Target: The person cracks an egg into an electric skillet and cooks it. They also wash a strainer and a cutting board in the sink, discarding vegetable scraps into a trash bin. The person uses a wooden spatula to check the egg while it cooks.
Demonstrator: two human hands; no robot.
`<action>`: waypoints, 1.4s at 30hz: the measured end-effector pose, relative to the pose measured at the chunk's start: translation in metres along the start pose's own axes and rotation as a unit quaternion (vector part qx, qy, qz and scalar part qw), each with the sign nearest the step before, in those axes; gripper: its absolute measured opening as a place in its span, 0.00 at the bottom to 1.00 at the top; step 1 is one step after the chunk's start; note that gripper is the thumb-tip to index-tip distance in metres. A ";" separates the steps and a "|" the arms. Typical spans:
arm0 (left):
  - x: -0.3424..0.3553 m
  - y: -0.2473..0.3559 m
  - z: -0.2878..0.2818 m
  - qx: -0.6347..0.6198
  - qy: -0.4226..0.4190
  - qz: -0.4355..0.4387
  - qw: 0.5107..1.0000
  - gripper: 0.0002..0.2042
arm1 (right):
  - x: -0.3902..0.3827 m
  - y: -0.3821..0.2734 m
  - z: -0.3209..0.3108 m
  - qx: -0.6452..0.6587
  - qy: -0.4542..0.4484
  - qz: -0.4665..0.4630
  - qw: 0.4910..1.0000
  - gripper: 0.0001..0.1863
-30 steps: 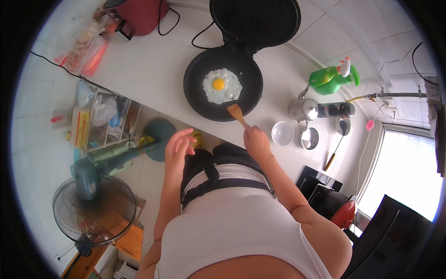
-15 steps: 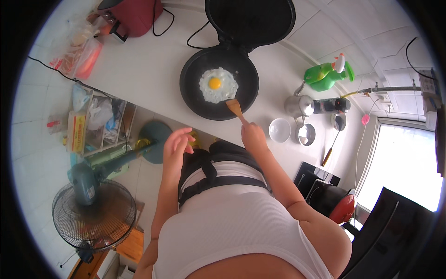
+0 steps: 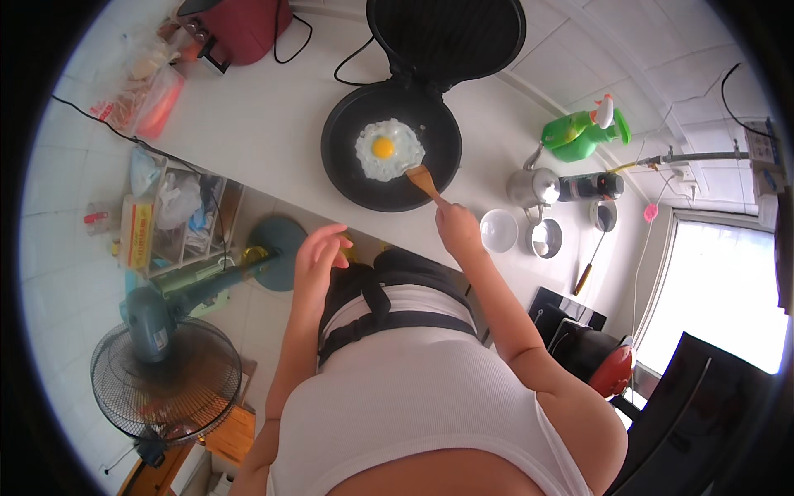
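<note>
A fried egg (image 3: 399,139) with a whole yellow yolk and set white edges lies in the round black electric griddle (image 3: 351,186), whose lid (image 3: 447,37) stands raised at the back. My right hand (image 3: 459,229) is closed round the handle of a wooden spatula (image 3: 423,178). The spatula's flat end rests at the egg's lower right edge; I cannot tell whether it is under the white. Holding nothing, my left hand (image 3: 321,255) hovers in front of the counter with its fingers loosely bent and apart.
Right of the griddle are a white bowl (image 3: 499,231), a metal kettle (image 3: 529,188), a small metal bowl (image 3: 545,238) and green spray bottles (image 3: 579,135). A red appliance (image 3: 240,33) stands at the back left. A standing fan (image 3: 165,372) and a shelf (image 3: 178,260) are on the left.
My right hand and the spatula have shifted slightly to the right and away from me, along the egg's edge. The egg and my left hand stay nearly where they were.
</note>
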State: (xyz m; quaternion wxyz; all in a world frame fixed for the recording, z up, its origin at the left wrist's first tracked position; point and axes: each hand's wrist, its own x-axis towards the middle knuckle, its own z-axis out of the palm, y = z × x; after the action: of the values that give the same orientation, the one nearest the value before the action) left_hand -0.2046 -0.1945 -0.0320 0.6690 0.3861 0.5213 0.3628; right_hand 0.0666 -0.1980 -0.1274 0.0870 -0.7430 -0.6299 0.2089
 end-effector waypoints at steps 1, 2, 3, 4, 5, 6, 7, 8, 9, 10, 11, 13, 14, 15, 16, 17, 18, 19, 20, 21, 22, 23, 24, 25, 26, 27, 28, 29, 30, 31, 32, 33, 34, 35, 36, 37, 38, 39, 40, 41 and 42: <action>-0.001 0.001 0.001 -0.007 -0.002 0.003 1.000 0.12 | -0.004 0.000 -0.001 -0.005 -0.007 0.009 1.000 0.22; -0.002 0.002 0.002 -0.013 -0.004 0.006 1.000 0.12 | -0.012 -0.001 -0.004 -0.010 -0.015 0.017 1.000 0.21; -0.003 0.002 0.003 -0.014 0.000 0.007 1.000 0.12 | -0.015 0.000 -0.007 -0.015 -0.022 0.026 0.999 0.21; -0.003 0.001 0.004 -0.014 0.004 0.007 1.000 0.12 | -0.014 0.002 -0.007 -0.013 -0.017 0.025 0.999 0.21; -0.003 0.001 0.005 -0.015 0.008 0.008 1.000 0.12 | -0.012 0.004 -0.006 -0.011 -0.012 0.024 1.000 0.21; -0.003 -0.001 0.005 -0.016 0.006 0.004 1.000 0.12 | -0.012 0.007 -0.004 -0.009 -0.009 0.024 1.000 0.20; -0.002 -0.004 0.006 -0.016 0.004 0.000 1.000 0.12 | -0.009 0.009 -0.002 -0.002 0.004 0.014 1.000 0.21; -0.002 -0.005 0.006 -0.017 0.002 -0.003 1.000 0.12 | -0.002 0.012 0.000 0.005 0.017 0.004 1.000 0.21; -0.003 -0.005 0.006 -0.018 0.001 -0.003 1.000 0.12 | 0.003 0.012 0.001 0.012 0.030 -0.008 0.999 0.22; -0.004 -0.004 0.007 -0.020 0.000 -0.002 1.000 0.12 | -0.002 0.013 0.001 0.005 0.018 0.000 1.000 0.22; -0.005 -0.004 0.007 -0.022 -0.001 0.000 1.000 0.12 | -0.010 0.014 -0.002 -0.003 0.006 0.009 1.000 0.22; -0.006 -0.005 0.007 -0.015 0.013 0.003 1.000 0.12 | -0.012 0.016 -0.006 -0.010 -0.005 0.016 1.000 0.22; -0.006 -0.006 0.007 -0.012 0.020 0.005 1.000 0.12 | -0.010 0.015 -0.007 -0.008 -0.004 0.016 1.000 0.22; -0.005 -0.008 0.009 -0.014 0.018 0.001 1.000 0.12 | -0.011 0.017 -0.008 -0.006 -0.006 0.020 1.000 0.22; -0.004 -0.009 0.010 -0.016 0.016 -0.002 1.000 0.12 | -0.006 0.020 -0.006 -0.005 0.007 0.008 1.000 0.22; -0.003 -0.011 0.011 -0.018 0.014 -0.006 1.000 0.12 | 0.003 0.025 -0.003 -0.005 0.020 -0.003 1.000 0.22; -0.003 -0.010 0.012 -0.020 0.010 -0.006 1.000 0.12 | 0.009 0.024 -0.001 -0.003 0.035 -0.017 0.999 0.22; -0.004 -0.009 0.013 -0.022 0.006 -0.005 1.000 0.12 | 0.006 0.025 -0.001 -0.007 0.024 -0.009 1.000 0.22; -0.005 -0.008 0.014 -0.024 0.002 -0.004 1.000 0.12 | 0.000 0.027 -0.002 -0.011 0.013 -0.001 1.000 0.22; -0.005 -0.009 0.014 -0.020 0.002 -0.001 1.000 0.12 | -0.005 0.029 -0.005 -0.015 0.003 0.007 1.000 0.22; -0.005 -0.010 0.014 -0.015 0.002 0.002 1.000 0.13 | -0.005 0.030 -0.008 -0.020 -0.006 0.014 1.000 0.22; -0.005 -0.011 0.013 -0.010 0.002 0.006 1.000 0.13 | -0.001 0.029 -0.008 -0.014 0.000 0.008 1.000 0.22; -0.004 -0.013 0.014 -0.010 -0.001 0.004 1.000 0.13 | 0.002 0.030 -0.008 -0.010 0.004 0.005 1.000 0.22; -0.003 -0.015 0.015 -0.011 -0.003 0.003 1.000 0.13 | 0.005 0.032 -0.008 -0.006 0.008 0.001 1.000 0.22; -0.003 -0.016 0.016 -0.011 -0.006 0.001 1.000 0.13 | 0.007 0.034 -0.008 -0.003 0.016 -0.006 1.000 0.21; -0.004 -0.015 0.018 -0.012 -0.008 0.000 1.000 0.13 | 0.012 0.035 -0.006 0.002 0.025 -0.015 1.000 0.21; -0.004 -0.013 0.020 -0.013 -0.010 0.000 1.000 0.13 | 0.015 0.035 -0.004 0.007 0.034 -0.025 0.999 0.21; -0.005 -0.011 0.022 -0.014 -0.012 -0.001 1.000 0.13 | 0.011 0.038 -0.004 0.004 0.020 -0.013 1.000 0.21; -0.005 -0.011 0.022 -0.017 -0.004 0.005 1.000 0.13 | 0.003 0.039 -0.006 0.002 0.007 -0.003 1.000 0.21; -0.004 -0.013 0.022 -0.020 0.005 0.010 1.000 0.13 | 0.000 0.040 -0.007 -0.001 -0.007 0.007 1.000 0.20; -0.004 -0.014 0.021 -0.023 0.014 0.016 0.999 0.12 | 0.002 0.038 -0.007 -0.004 -0.017 0.014 1.000 0.21; -0.003 -0.017 0.022 -0.022 0.011 0.015 1.000 0.12 | 0.004 0.038 -0.007 -0.002 -0.003 0.001 1.000 0.22; 0.000 -0.019 0.021 -0.020 0.008 0.014 1.000 0.12 | 0.011 0.036 -0.006 0.000 0.011 -0.012 1.000 0.22; 0.001 -0.020 0.022 -0.018 0.004 0.013 1.000 0.12 | 0.015 0.036 -0.006 0.003 0.025 -0.025 0.999 0.23; 0.002 -0.019 0.024 -0.021 0.001 0.010 1.000 0.12 | 0.017 0.038 -0.005 0.005 0.027 -0.031 0.999 0.23; 0.001 -0.016 0.026 -0.023 -0.002 0.007 1.000 0.12 | 0.018 0.043 -0.002 0.008 0.030 -0.037 0.999 0.23; 0.001 -0.015 0.028 -0.026 -0.006 0.005 1.000 0.12 | 0.017 0.047 -0.002 0.011 0.033 -0.044 0.998 0.23; 0.001 -0.015 0.027 -0.022 -0.002 0.010 1.000 0.12 | 0.016 0.049 -0.004 0.005 0.018 -0.040 0.999 0.22; 0.000 -0.017 0.026 -0.018 0.002 0.016 1.000 0.12 | 0.012 0.052 -0.006 0.000 0.002 -0.037 0.999 0.22; 0.001 -0.017 0.025 -0.014 0.006 0.021 1.000 0.12 | 0.011 0.052 -0.008 -0.006 -0.013 -0.033 0.999 0.22; 0.001 -0.019 0.026 -0.015 0.006 0.017 1.000 0.12 | 0.013 0.054 -0.009 0.004 0.002 -0.043 0.999 0.22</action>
State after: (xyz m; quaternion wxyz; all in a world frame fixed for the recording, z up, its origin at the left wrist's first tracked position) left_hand -0.1775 -0.2052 -0.0454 0.6652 0.3831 0.5132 0.3839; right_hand 0.1207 -0.1945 -0.1438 0.1000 -0.7150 -0.6606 0.2061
